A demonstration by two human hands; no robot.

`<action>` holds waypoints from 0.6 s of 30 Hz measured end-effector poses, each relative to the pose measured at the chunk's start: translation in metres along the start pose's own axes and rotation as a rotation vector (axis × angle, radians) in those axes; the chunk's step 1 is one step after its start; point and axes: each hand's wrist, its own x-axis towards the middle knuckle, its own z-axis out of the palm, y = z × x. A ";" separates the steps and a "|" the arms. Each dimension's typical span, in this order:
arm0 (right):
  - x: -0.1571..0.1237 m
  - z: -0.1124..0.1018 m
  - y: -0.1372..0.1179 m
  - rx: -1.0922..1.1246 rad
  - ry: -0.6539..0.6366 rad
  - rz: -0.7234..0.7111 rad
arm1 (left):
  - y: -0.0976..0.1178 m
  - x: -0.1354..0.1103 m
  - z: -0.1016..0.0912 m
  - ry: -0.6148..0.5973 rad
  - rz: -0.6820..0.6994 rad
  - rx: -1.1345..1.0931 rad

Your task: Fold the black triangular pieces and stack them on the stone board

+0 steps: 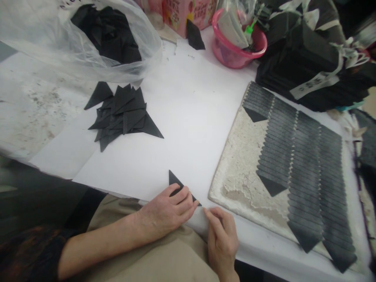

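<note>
My left hand (172,205) presses a black triangular piece (174,181) down against the white table surface near the front edge, fingers bent over it and covering its middle. One corner of the piece shows beyond the fingers, and its narrow tip points right. Beside that tip, my right hand (221,235) is closed, thumb and index finger pinched together; I cannot make out what is between them. Farther back on the left lies a loose pile of similar black pieces (123,113).
On the right, a pale worn board (235,168) carries overlapping rows of black pieces (305,168). Behind it are tied black stacks (305,58) and a pink basin (226,55) of odds and ends. A clear plastic bag (149,47) with black pieces stands back left.
</note>
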 end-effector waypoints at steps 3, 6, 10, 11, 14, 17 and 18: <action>0.002 0.000 -0.004 0.019 -0.003 0.018 | 0.000 -0.002 0.001 -0.001 -0.002 -0.013; 0.006 0.003 -0.006 -0.067 -0.024 -0.012 | -0.001 -0.004 0.003 0.008 -0.002 -0.033; 0.008 0.006 -0.006 -0.143 -0.027 -0.048 | -0.003 -0.008 0.007 0.065 -0.018 -0.067; 0.008 0.006 -0.006 -0.142 -0.022 -0.050 | -0.004 -0.008 0.007 0.081 -0.024 -0.078; 0.009 0.003 -0.006 -0.097 -0.025 -0.008 | -0.005 -0.011 0.008 0.116 -0.037 -0.109; 0.014 0.002 -0.009 -0.034 -0.051 0.082 | -0.005 -0.012 0.007 0.134 -0.065 -0.125; 0.016 0.002 -0.011 -0.024 -0.057 0.104 | -0.005 -0.012 0.007 0.138 -0.076 -0.131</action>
